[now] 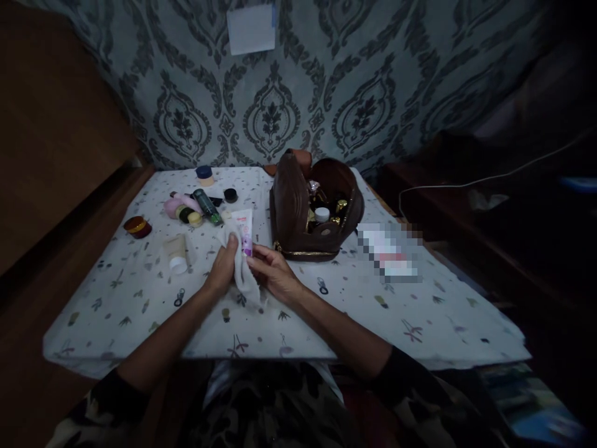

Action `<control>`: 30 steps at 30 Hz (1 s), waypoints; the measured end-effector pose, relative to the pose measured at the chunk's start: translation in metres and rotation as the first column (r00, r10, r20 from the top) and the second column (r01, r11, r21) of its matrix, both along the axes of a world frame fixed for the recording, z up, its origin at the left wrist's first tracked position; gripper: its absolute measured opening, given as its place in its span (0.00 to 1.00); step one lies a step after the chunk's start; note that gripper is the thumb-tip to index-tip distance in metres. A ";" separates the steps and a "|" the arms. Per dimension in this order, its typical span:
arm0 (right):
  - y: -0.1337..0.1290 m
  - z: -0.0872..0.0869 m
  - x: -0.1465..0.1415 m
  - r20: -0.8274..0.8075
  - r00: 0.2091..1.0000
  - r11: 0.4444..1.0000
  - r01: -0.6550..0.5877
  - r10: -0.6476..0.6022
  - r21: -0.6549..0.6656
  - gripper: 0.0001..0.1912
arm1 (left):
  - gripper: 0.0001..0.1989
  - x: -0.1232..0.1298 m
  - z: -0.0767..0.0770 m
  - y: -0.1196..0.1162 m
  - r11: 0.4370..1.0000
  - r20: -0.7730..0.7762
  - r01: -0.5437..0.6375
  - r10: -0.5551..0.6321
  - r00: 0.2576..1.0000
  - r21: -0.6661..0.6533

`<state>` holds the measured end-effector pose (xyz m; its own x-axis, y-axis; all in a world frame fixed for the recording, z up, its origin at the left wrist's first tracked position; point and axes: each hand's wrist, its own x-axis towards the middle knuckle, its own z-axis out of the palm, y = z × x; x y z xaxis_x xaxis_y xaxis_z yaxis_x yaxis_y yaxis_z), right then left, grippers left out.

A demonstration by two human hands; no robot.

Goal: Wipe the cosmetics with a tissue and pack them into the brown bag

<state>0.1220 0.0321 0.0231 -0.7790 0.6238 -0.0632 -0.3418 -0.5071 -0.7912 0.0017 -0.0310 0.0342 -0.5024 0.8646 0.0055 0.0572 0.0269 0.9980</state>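
My left hand is closed around a pale cloth, its thumb pressing on top. In my right hand is a white and purple squeeze tube, gripped near its lower end. The cloth lies against the tube's left side and hangs down between my hands. Right of them stands an open brown leather bag with small jars and gold-capped bottles inside. A beige tube with a white cap lies left of my left hand.
Several cosmetics lie at the left: a dark green bottle, a dark red jar, a blue-lidded jar and a small black jar. A blurred-out item is right of the bag. The patterned wall rises behind.
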 end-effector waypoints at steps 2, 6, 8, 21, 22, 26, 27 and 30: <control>0.004 -0.002 -0.001 0.000 0.997 0.997 0.073 -0.073 -0.007 0.23 | 0.29 0.004 0.000 -0.003 0.999 -0.118 -0.015 0.021 0.993 0.050; 0.008 -0.003 -0.001 -0.018 0.992 0.992 0.126 -0.127 -0.013 0.26 | 0.23 0.007 0.003 -0.005 0.989 -0.346 0.132 -0.099 0.933 0.071; 0.008 -0.002 0.000 -0.024 0.993 0.993 0.114 -0.115 -0.026 0.25 | 0.21 0.006 0.006 -0.006 0.980 -0.403 0.197 -0.166 0.900 0.036; 0.008 0.012 0.007 -0.053 0.998 0.983 0.011 -0.021 -0.185 0.29 | 0.26 0.002 -0.002 -0.007 0.977 -0.391 0.117 -0.038 0.920 0.180; 0.008 0.012 0.007 -0.070 0.997 0.981 0.017 -0.031 -0.195 0.29 | 0.26 0.002 0.000 -0.007 0.983 -0.375 0.077 -0.010 0.927 0.165; 0.009 0.013 0.007 -0.104 0.993 0.987 0.044 -0.061 -0.155 0.28 | 0.29 -0.002 0.012 -0.004 0.996 -0.329 -0.064 0.080 0.941 0.059; 0.009 0.013 0.007 -0.099 0.994 0.991 0.042 -0.055 -0.131 0.27 | 0.28 -0.004 0.014 -0.003 0.994 -0.313 -0.084 0.100 0.944 0.064; 0.007 0.013 0.007 -0.065 0.997 0.998 0.033 -0.036 -0.052 0.27 | 0.25 -0.008 0.018 0.000 0.977 -0.137 -0.174 0.190 0.972 0.124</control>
